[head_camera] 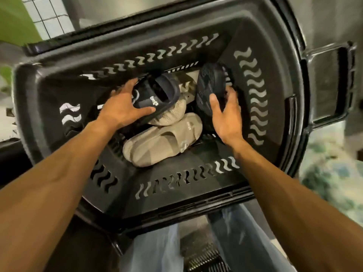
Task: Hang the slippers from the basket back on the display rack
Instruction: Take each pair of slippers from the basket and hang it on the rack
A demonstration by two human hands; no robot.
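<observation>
Reaching into the basket (279, 79), our left grip (119, 110) clasps a navy slipper (157, 95) while our right grip (227, 118) wraps a black slipper (210, 85) propped sole-out, likely lifting both as 1 pair for hanging. Tan slippers (163, 144) lie between and below the grips.

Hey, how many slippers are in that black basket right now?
4 for certain: a navy slide held by the left hand, a dark slipper standing sole-out in the right hand, a beige slide nearest, a second beige slide beneath the navy. Pale shapes behind may be more.
</observation>
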